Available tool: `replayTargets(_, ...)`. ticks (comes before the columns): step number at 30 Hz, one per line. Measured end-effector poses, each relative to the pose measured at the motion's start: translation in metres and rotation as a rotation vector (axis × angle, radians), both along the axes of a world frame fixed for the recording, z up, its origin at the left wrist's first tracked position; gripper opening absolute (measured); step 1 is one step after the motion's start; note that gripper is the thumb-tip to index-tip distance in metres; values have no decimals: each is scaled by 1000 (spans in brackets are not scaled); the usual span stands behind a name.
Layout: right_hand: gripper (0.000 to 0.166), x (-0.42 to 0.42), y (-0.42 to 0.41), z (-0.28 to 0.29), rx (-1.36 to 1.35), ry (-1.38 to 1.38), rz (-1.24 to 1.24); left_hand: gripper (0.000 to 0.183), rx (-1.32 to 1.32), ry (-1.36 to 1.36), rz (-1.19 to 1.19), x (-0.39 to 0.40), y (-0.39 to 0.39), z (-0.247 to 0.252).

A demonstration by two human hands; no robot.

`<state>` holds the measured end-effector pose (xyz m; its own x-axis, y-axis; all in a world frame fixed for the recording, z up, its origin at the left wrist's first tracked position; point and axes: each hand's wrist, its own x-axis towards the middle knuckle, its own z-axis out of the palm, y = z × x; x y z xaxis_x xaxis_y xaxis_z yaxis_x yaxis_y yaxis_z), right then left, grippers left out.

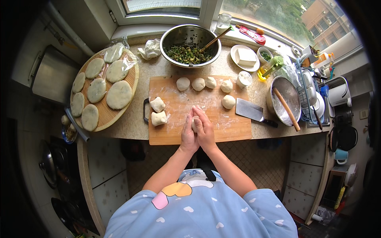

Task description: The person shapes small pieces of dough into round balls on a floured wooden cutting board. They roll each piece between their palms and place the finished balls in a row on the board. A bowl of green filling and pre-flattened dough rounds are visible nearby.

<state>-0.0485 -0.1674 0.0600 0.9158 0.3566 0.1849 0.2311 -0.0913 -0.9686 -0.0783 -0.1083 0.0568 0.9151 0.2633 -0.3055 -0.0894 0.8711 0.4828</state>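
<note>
Between my two palms is a small piece of dough (195, 125), mostly covered by the fingers. My left hand (188, 134) cups it from the left and my right hand (205, 131) from the right, fingertips together. Both are over the front of a floured wooden cutting board (178, 134). Two rough dough pieces (158, 118) sit at the board's left. Along its back edge lie several rounded dough balls (183, 84), and another ball (229, 102) rests beside a cleaver (249, 109) on the right.
A round woven tray (114, 116) of flat filled dough cakes (119, 95) stands left. Behind the board are a steel bowl of chopped green filling (189, 55) and a plate of tofu (245, 57). A rolling pin (285, 108) lies across a metal basin (275, 98); an oil bottle (268, 70) is nearby.
</note>
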Motion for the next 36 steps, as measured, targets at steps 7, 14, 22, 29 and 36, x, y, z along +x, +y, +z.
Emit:
replayTargets(7,45,25,-9,25,-270,-507,488,63,-380,-147,-375,7,38,-25)
replayTargets(14,38,9,4,15,-126,-390,62,67,-225,-147,-87,7,6,-4)
replayTargets(22,51,23,-8,9,-138,-286,265,69,-499,-204,-187,9,23,-10)
replayTargets(29,50,-2,5,26,2,-151,135,57,56,-179,37,10,22,22)
replayTargets(36,42,23,-13,20,-188,-395,336,54,-354,-29,-32,4,23,16)
